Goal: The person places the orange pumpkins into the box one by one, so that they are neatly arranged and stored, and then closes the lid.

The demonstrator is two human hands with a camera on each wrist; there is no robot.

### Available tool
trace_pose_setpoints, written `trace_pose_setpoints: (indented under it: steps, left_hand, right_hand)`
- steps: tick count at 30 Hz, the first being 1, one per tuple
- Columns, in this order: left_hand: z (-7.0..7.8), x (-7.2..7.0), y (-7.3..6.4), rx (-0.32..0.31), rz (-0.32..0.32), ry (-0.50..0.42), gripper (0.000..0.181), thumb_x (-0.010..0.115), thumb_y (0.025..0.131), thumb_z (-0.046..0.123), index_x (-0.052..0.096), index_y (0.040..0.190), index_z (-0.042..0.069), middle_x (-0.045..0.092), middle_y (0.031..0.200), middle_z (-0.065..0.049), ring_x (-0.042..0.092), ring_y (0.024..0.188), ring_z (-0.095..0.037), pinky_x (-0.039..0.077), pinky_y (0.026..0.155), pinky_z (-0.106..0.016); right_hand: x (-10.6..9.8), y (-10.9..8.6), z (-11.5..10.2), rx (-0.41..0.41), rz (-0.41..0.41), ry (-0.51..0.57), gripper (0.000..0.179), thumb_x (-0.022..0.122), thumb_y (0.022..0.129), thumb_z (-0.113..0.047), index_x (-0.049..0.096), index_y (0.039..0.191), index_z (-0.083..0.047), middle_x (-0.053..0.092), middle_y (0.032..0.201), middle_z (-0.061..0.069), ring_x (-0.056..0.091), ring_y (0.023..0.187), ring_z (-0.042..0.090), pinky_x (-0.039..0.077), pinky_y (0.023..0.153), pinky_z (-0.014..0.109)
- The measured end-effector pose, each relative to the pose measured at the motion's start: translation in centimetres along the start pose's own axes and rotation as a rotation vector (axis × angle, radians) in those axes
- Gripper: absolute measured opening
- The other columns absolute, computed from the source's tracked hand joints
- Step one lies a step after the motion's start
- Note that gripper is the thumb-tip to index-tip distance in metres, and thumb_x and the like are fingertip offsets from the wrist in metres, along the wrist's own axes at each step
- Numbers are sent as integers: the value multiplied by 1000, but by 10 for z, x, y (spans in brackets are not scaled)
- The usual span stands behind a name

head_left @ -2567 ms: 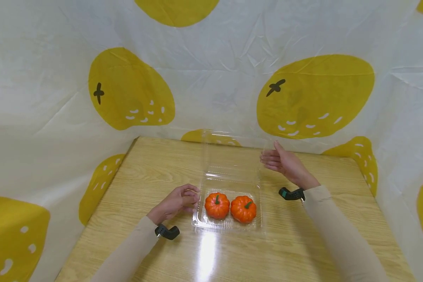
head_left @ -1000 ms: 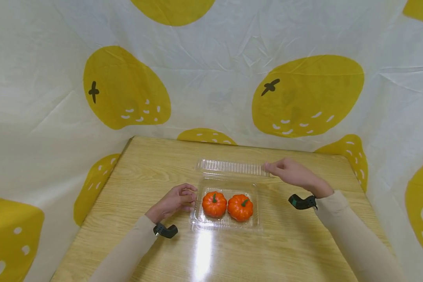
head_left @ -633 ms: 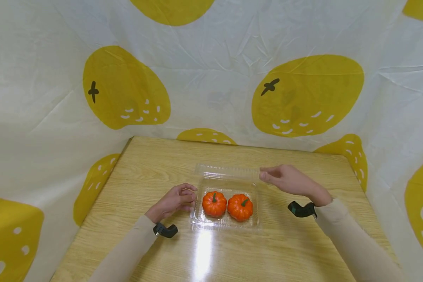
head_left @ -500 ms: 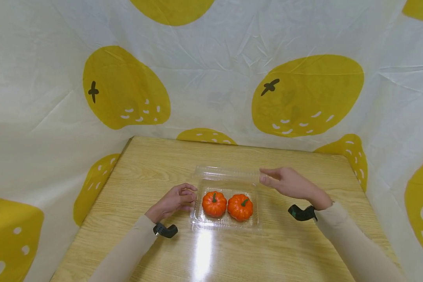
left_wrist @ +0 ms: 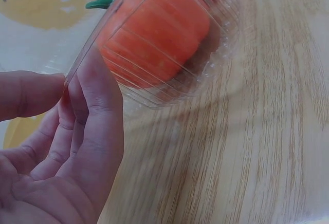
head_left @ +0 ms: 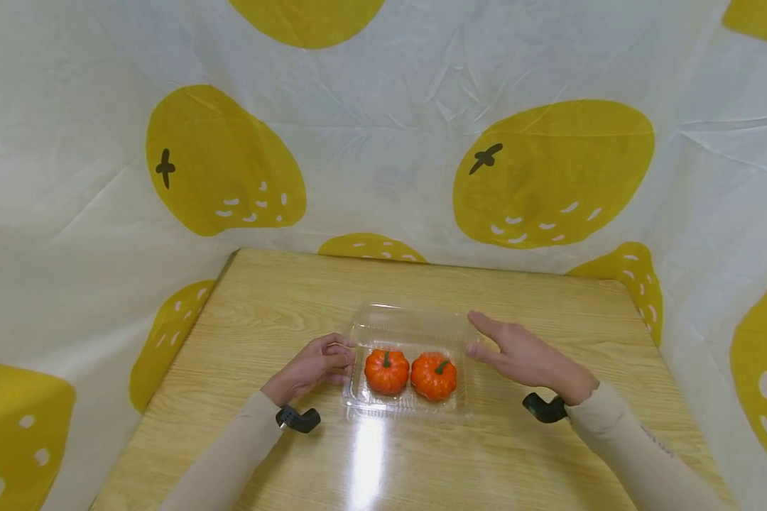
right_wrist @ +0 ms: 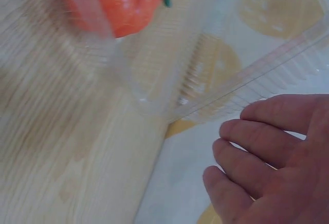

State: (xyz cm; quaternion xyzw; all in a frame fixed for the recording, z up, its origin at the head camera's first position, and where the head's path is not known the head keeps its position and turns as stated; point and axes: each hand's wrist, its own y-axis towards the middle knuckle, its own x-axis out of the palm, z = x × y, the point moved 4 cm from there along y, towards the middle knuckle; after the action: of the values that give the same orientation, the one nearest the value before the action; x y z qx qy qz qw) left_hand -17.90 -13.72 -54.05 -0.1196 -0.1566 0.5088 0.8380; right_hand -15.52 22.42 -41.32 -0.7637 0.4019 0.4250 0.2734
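A clear plastic clamshell container (head_left: 409,409) stands on the table, its hinged lid (head_left: 415,323) tilted up along the back. Two small orange pumpkins with green stems sit side by side inside: the left pumpkin (head_left: 386,372) and the right pumpkin (head_left: 433,377). My left hand (head_left: 316,367) pinches the container's left rim between thumb and fingers, as the left wrist view shows. Beside the lid's right edge is my right hand (head_left: 524,353), its fingers extended and holding nothing. In the right wrist view its fingertips (right_wrist: 252,112) lie close to the lid's ribbed side; contact cannot be told.
The wooden table (head_left: 281,291) reaches back to a white cloth (head_left: 383,170) printed with yellow lemons, which also hangs at both sides. A black strap device (head_left: 299,419) is on the left wrist and another black device (head_left: 545,408) on the right. Light glares on the table in front.
The lid's far edge has come down and nearer. My right hand pinched the lid's right corner a second ago; its fingers have since straightened and moved nearer me. The left hand stays put.
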Motion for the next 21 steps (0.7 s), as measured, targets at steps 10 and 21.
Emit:
trace_pose_setpoints:
  steps: [10,21]
  left_hand:
    - [-2,0,0,-5,3,12,36,63,101,7,50,134,0,66,99,1,65,89,-13,64,78,-28]
    - [-3,-2,0,2,1,11,48,62,102,8,40,142,-6,63,106,-2,65,94,-14,63,78,-28]
  right_hand:
    - [16,-8,-1,22,4,-76,81,50,106,-52,28,160,4,27,168,25,31,155,45,33,123,62]
    - [32,-16,1,-42,80,-193,88,57,102,-55,28,160,4,28,168,24,31,156,43,35,123,60]
